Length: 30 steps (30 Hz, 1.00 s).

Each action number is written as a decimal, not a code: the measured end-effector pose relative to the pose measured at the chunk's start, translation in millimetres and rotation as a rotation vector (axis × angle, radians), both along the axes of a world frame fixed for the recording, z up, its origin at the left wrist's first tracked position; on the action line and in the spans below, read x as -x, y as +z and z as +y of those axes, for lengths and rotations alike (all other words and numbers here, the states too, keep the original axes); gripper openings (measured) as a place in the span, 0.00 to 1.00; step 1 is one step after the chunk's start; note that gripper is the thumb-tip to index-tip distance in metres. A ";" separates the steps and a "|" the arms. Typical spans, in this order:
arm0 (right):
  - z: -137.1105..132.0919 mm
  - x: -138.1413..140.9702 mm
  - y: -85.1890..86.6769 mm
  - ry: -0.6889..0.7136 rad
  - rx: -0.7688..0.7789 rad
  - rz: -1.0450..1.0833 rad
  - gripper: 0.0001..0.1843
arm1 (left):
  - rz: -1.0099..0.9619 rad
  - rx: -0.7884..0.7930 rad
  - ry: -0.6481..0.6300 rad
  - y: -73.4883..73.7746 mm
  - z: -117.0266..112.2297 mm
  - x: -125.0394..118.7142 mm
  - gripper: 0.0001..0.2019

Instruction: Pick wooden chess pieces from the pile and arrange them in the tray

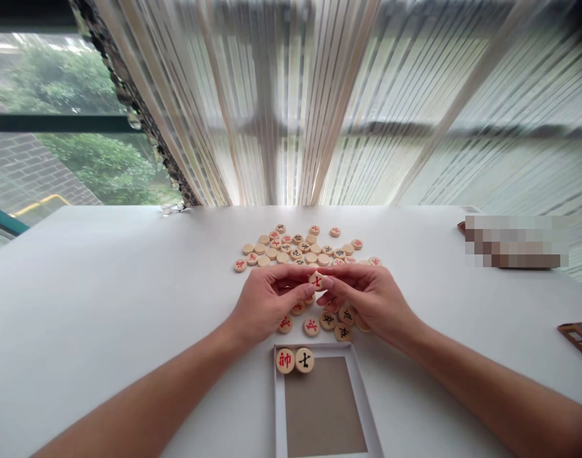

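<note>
Between the fingertips of my left hand (266,296) and my right hand (374,296) is a round wooden Chinese chess piece (316,281) with a red character facing me. Both hands pinch it above the table, over many loose pieces. Below them, an open shallow white box (326,407) with a grey-brown bottom lies on the table. In its far left corner sit a red-marked chess piece (285,360) and a black-marked chess piece (304,360), side by side. My hands hide part of the loose pieces beneath.
Loose chess pieces (282,257) spread over the white table (128,299) beyond my hands, some face up, some blank. A few more, such as a red-marked piece (311,326), lie by the box's far edge. A brown-edged object (524,261), partly blurred out, lies far right. String curtains (271,95) hang behind.
</note>
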State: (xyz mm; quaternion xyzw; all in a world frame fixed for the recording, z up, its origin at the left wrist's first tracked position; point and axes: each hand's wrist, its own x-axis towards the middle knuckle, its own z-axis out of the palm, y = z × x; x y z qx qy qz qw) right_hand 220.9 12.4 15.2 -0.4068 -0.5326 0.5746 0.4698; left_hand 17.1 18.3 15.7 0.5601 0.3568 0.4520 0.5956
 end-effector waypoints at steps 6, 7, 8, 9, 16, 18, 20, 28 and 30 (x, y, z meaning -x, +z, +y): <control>1.8 -2.7 -5.6 0.048 0.011 -0.002 0.22 | 0.028 -0.008 -0.038 0.6 0.1 1.6 0.19; 2.2 -3.1 -6.7 0.054 0.015 0.002 0.24 | 0.035 -0.015 -0.038 0.2 -0.2 1.8 0.19; 2.6 -3.5 -7.4 0.057 0.021 0.005 0.25 | 0.044 -0.021 -0.035 -0.3 -0.6 2.1 0.19; 3.0 -3.7 -7.6 0.057 0.030 0.006 0.25 | 0.054 -0.028 -0.030 -0.8 -0.9 2.3 0.19; 3.7 -2.4 -4.2 0.080 0.084 -0.043 0.22 | 0.125 -0.094 -0.013 -1.3 -0.5 1.7 0.15; 3.3 -1.7 -4.2 0.078 0.073 -0.064 0.21 | 0.134 -0.108 -0.011 -0.7 -0.9 1.4 0.14; 2.9 -0.9 -4.3 0.066 0.069 -0.076 0.21 | 0.142 -0.113 -0.010 -0.5 -2.2 1.3 0.14; 1.8 -0.2 -2.4 0.076 0.055 -0.092 0.19 | 0.190 -0.135 -0.024 -1.7 -5.2 -0.1 0.13; 2.2 -0.4 -1.4 0.089 0.041 -0.087 0.18 | 0.198 -0.142 -0.026 -1.3 -4.5 -0.1 0.14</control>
